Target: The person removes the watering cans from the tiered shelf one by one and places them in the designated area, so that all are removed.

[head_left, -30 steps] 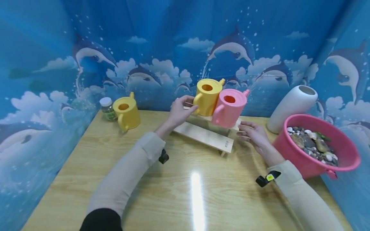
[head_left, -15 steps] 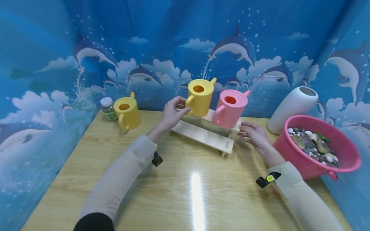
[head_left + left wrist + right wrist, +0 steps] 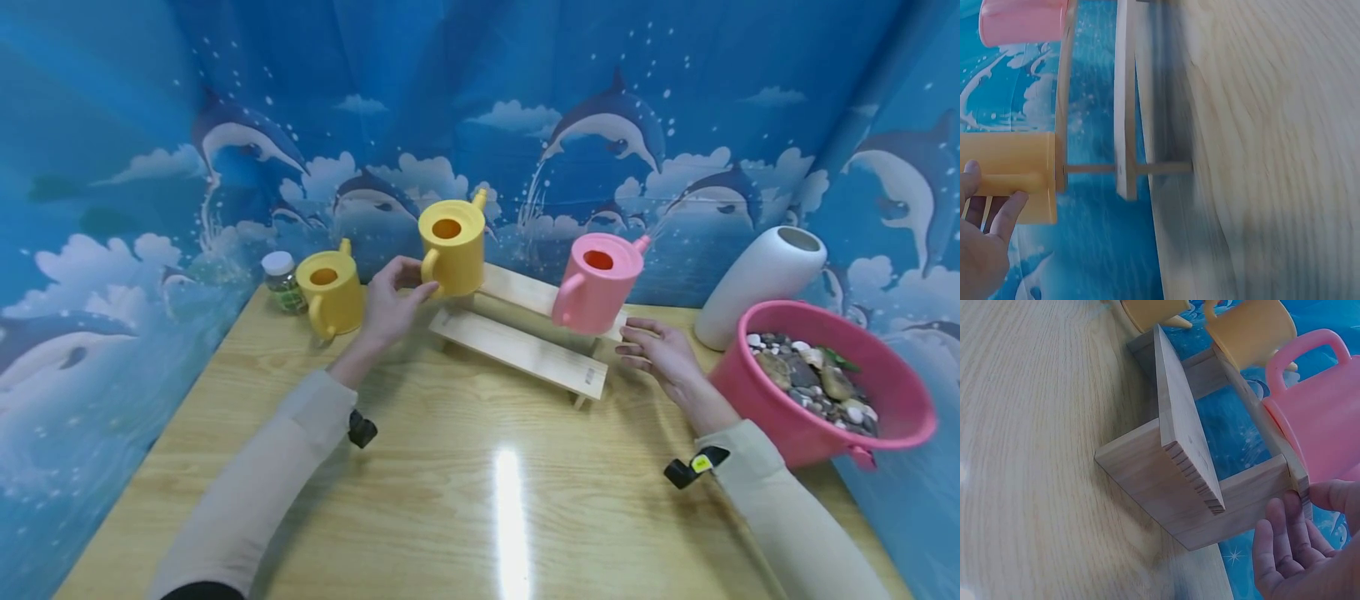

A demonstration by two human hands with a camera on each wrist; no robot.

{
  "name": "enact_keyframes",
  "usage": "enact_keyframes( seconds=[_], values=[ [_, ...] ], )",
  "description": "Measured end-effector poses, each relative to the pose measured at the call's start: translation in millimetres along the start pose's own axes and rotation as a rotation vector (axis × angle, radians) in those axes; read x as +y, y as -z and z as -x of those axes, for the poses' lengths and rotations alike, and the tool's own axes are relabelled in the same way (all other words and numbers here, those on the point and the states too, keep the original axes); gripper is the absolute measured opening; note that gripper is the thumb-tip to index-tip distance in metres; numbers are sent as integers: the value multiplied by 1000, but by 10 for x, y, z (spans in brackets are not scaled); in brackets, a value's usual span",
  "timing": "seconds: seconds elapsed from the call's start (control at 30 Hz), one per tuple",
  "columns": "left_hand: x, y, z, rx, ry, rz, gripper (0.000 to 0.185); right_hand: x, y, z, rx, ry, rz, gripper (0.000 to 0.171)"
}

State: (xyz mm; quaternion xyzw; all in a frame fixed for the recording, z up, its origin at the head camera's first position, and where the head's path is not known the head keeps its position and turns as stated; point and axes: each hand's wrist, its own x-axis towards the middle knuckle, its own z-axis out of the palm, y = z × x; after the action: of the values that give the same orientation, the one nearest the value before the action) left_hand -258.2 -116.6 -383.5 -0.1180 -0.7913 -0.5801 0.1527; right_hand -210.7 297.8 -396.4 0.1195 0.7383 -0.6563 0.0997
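Observation:
My left hand (image 3: 390, 302) grips the handle of a yellow watering can (image 3: 452, 246) and holds it in the air off the left end of a two-step wooden stand (image 3: 525, 350). The same can (image 3: 1013, 178) shows in the left wrist view with my fingers (image 3: 1004, 215) round its handle. A pink watering can (image 3: 596, 282) stands on the stand's upper step. My right hand (image 3: 660, 350) rests open with straight fingers against the stand's right end (image 3: 1235, 506), just below the pink can (image 3: 1322, 419).
A second yellow watering can (image 3: 330, 292) and a small white-lidded jar (image 3: 279, 282) stand at the back left of the wooden table (image 3: 450, 500). A white vase (image 3: 757, 279) and a pink tub of pebbles (image 3: 825, 383) stand at the right. Blue dolphin cloth walls the table in.
My left hand has lifted the yellow can off the upper step beside the pink can and carried it left and up. My right hand has stayed at the stand's right end.

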Motion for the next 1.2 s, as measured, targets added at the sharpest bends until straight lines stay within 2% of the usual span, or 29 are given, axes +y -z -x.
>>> enact_keyframes(
  seconds=[0.23, 0.53, 0.83, 1.0, 1.2],
  values=[
    [-77, 184, 113, 122, 10, 9, 29, -9, 4, -6, -4, -15, -8, 63],
    [-262, 322, 231, 205, 61, -32, 31, 1, 11, -6, -15, -8, -16, 69],
    [-483, 359, 365, 187, 100, -85, 30, 22, 18, -13, -17, 7, -30, 67],
    [-597, 357, 441, 137, 133, -121, 31, 9, 4, -4, -9, 8, -22, 67],
    [-679, 343, 495, 88, 155, -120, 31, -9, -13, 4, 6, 5, -2, 66]
  ],
)
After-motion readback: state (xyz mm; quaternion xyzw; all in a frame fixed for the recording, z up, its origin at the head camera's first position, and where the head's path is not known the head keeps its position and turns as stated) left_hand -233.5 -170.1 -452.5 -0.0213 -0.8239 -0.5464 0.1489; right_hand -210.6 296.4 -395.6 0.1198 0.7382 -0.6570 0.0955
